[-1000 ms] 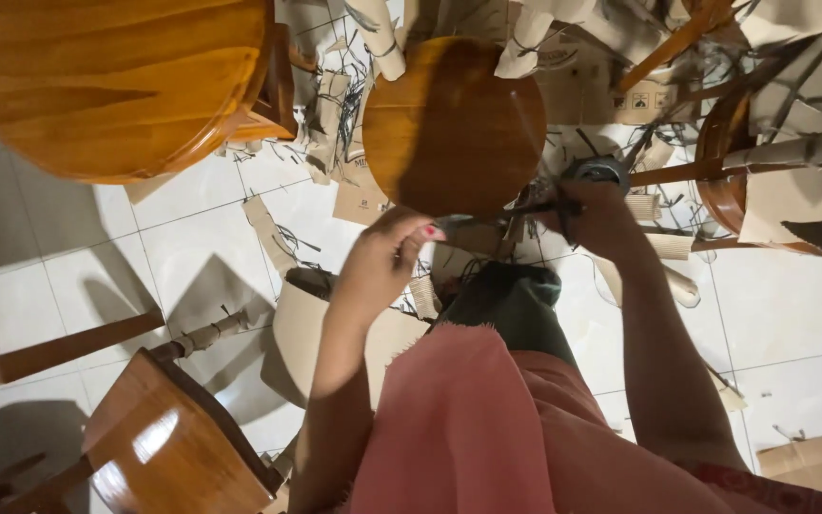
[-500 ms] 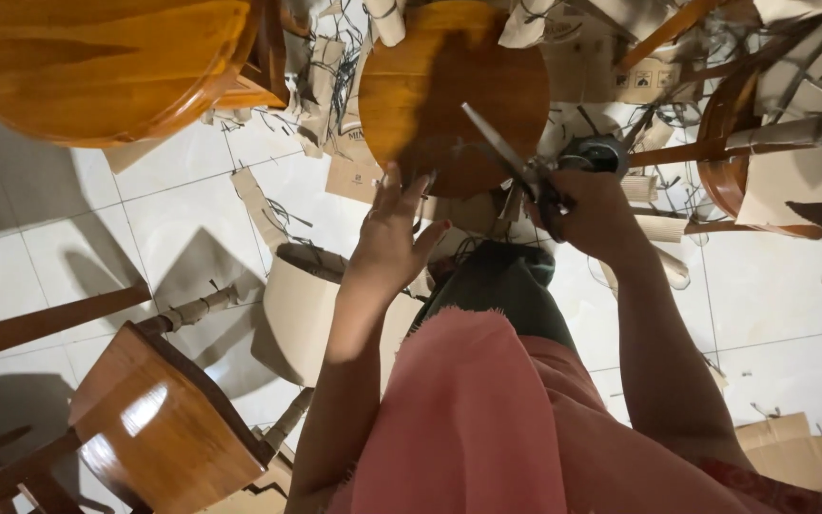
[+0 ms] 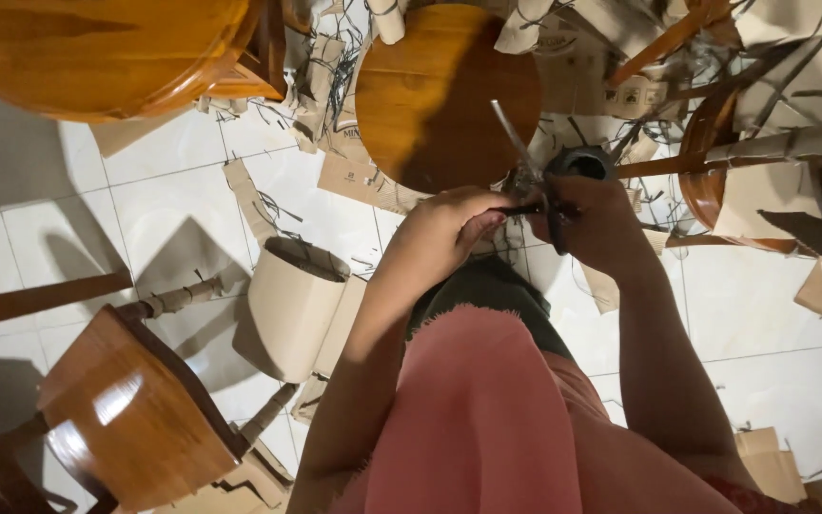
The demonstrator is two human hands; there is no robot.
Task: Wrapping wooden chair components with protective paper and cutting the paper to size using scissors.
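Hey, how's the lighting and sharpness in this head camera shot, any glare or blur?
Head view: dim and warm, with hard shadows on the white tiled floor; bright glare on the chair seat at lower left; the hands, left hand and right hand, are dark and slightly soft around the scissors.

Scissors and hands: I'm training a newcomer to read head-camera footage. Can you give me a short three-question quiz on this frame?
1. Which hand holds the scissors?
2. True or false: the left hand rests flat on the floor.
3. The round wooden seat beyond the hands is: A) bare, B) wrapped in cardboard, C) under a cloth.

Key
1. The right hand; the blades point up and away from the person.
2. False: it is raised next to the right hand, fingers curled by the scissors' handles.
3. A: bare, with torn cardboard scraps and strips lying around it.
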